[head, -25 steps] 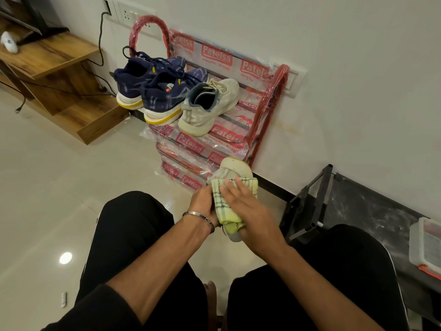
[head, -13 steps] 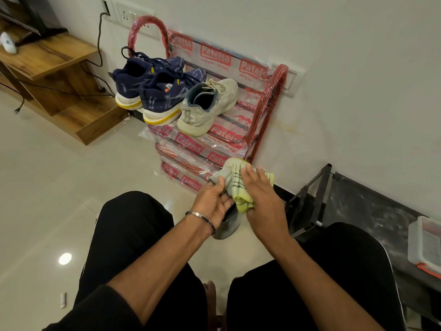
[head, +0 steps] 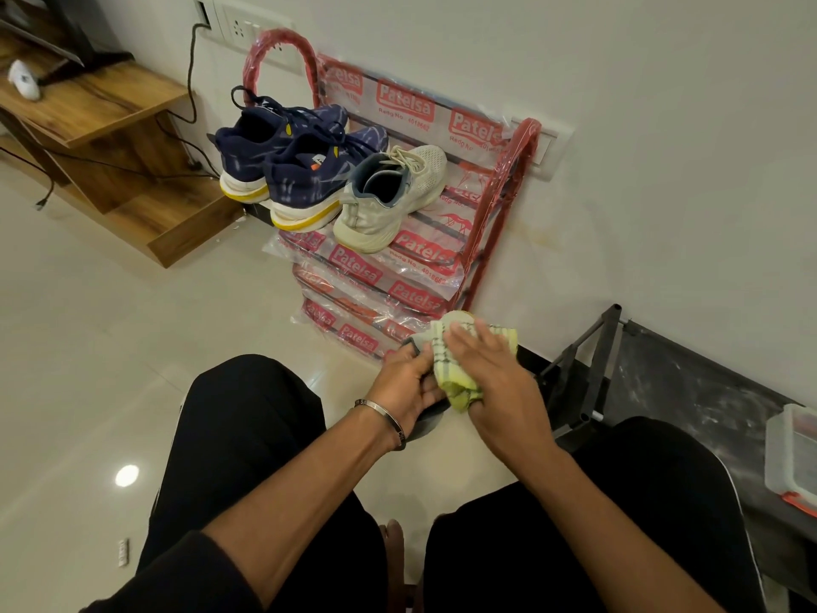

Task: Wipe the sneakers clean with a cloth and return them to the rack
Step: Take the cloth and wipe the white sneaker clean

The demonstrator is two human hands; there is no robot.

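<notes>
- The left hand [head: 409, 387] grips a sneaker [head: 426, 424] from the side, fingers [head: 431, 389] curled round it; a metal bangle [head: 383, 415] sits on that wrist.
- The right hand [head: 490, 373] lies over a yellow-green checked cloth [head: 455, 369], its fingers nearly straight and spread, pressing the cloth onto the held sneaker; the thumb is tucked under the cloth's lower fold.
- The cloth and both hands hide most of the held sneaker; only a dark edge at the heel end and a grey bit near the top left of the cloth show. It is held above the floor [head: 132, 347], in front of the person's knees and just before the foot of the rack.
- One red rack [head: 508, 179] stands against the wall, its shelves wrapped in printed plastic.
- Three sneakers stand on the top shelf: two navy sneakers [head: 300, 170] with white and yellow soles, side by side, and one off-white sneaker [head: 389, 196] just to their right, touching the nearer navy one.
- Sneakers in all: four, one of them in the hands.
- One cloth.
- To the right stands one dark folding frame [head: 588, 373]; at the right edge, one clear plastic box [head: 791, 457].
</notes>
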